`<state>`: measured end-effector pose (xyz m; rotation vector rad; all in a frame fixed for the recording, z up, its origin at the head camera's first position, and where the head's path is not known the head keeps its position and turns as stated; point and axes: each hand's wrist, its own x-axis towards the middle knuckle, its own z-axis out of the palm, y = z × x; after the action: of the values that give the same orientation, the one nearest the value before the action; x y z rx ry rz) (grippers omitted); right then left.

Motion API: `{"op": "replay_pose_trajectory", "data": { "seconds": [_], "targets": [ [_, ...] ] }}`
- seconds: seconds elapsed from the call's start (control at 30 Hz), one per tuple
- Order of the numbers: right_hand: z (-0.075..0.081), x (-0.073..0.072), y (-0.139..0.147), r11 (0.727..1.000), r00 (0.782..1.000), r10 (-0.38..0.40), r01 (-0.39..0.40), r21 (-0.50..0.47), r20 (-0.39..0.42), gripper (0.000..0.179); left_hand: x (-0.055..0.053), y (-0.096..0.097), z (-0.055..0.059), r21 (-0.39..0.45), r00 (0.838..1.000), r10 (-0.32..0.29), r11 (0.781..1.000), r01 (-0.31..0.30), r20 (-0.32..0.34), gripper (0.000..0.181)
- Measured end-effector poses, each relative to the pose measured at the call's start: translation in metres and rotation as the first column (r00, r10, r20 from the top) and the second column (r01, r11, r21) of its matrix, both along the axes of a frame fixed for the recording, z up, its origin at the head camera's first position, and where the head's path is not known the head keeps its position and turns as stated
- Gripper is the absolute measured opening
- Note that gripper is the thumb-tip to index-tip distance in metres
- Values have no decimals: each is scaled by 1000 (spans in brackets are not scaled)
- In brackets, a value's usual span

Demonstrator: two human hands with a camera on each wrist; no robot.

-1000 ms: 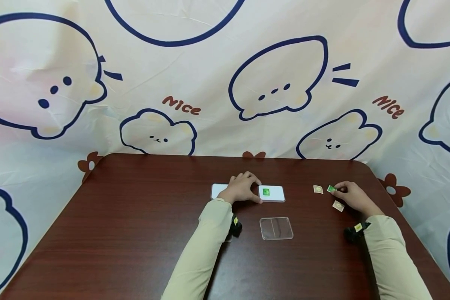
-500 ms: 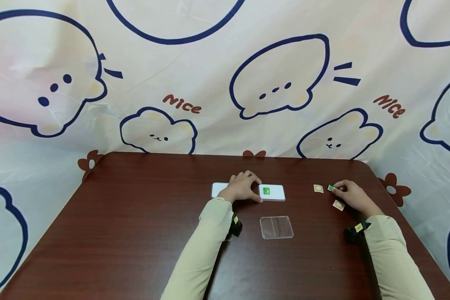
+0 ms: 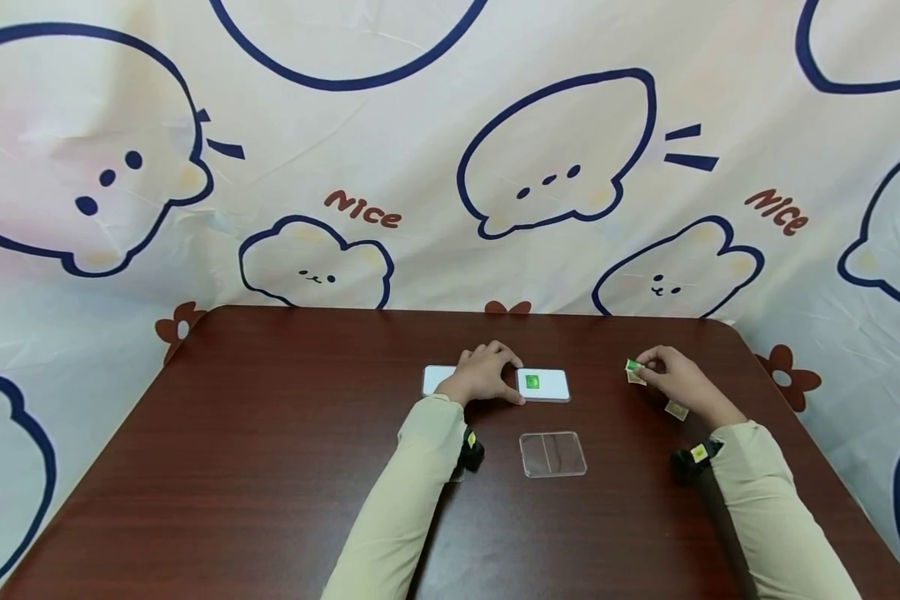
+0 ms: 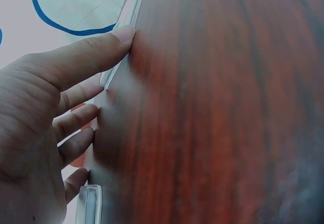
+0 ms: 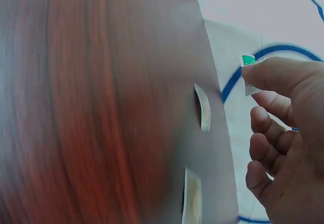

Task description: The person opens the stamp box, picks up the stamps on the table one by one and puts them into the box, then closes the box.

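My left hand (image 3: 483, 375) holds a flat white rectangular case (image 3: 555, 385) near its left end, thumb on the near edge and forefinger at the far edge. A green square sticker (image 3: 532, 382) lies on that case's white face. In the left wrist view the thumb presses the clear rim (image 4: 137, 6) of the case. Between thumb and forefinger, my right hand (image 3: 678, 382) pinches a small green-and-white stamp-like square (image 5: 248, 60), raised off the table. In the head view it overlaps a beige paper square (image 3: 637, 379). Another beige square (image 3: 677, 410) lies below that hand.
A second white case (image 3: 437, 379) lies left, partly behind the left hand. Nearer me rests a clear plastic lid (image 3: 552, 456); a clear edge (image 3: 458, 477) shows beside the left wrist. The brown table (image 3: 270, 467) meets a patterned cloth (image 3: 420, 167) behind.
My right hand has lifted the green square and moved left with it, over the left beige square. My left hand has stayed at the white case.
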<state>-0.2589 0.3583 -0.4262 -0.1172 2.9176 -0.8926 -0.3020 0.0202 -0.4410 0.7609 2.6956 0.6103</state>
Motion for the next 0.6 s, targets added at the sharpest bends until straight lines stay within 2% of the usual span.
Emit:
{"op": "replay_pose_trajectory", "data": {
  "seconds": [0.23,0.43,0.6],
  "targets": [
    [1,-5,-27,998,999,53,-53,-38,12,25,0,0,1,-6,1000,1,1000,-1,4,59],
    [-7,-7,-46,993,994,113,-113,-31,-3,20,-1,0,2,-4,1000,-3,1000,3,1,59],
    [-9,-8,-63,989,989,144,-142,-51,27,18,0,0,2,-6,1000,-8,1000,8,2,60]
  ]
}}
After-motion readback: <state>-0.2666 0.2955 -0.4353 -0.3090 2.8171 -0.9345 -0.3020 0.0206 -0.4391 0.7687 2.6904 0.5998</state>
